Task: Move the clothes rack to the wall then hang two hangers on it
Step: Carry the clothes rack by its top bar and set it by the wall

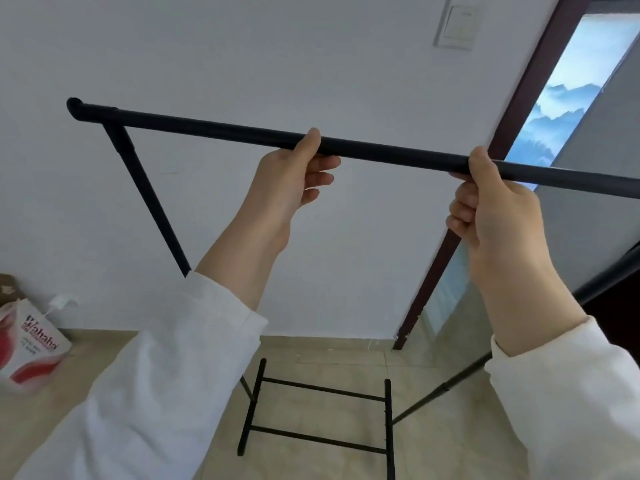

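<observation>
We hold the black clothes rack (221,131) by its top bar, with both hands wrapped tight around it. Our left hand (291,174) grips the bar near its middle, thumb up over the top and fingers curled under. Our right hand (498,209) grips the same bar further to the right, thumb on top too. Both arms wear white sleeves (166,386).

The top bar runs slanted across the view, from its round end cap at the upper left down to the right edge. A leg of the rack drops from the left end and goes behind our left sleeve. Down on the tan tile floor (322,355) we see the bottom frame of the rack (318,414) — two thin cross bars between two short side bars.

The rack is right in front of the white wall (242,64), close to it, but we cannot tell if it touches.

Other things are near. A white and red box with "Wahaha" on it (33,348) sits on the floor at the left, by the wall. Just beside it a white plug (60,301) sticks in the wall. High up on the wall is a white light switch (457,24). To the right stands a dark brown door frame (512,133) — the rack's right end crosses in front of it. Past the frame we see a blue mountain picture (554,116).
</observation>
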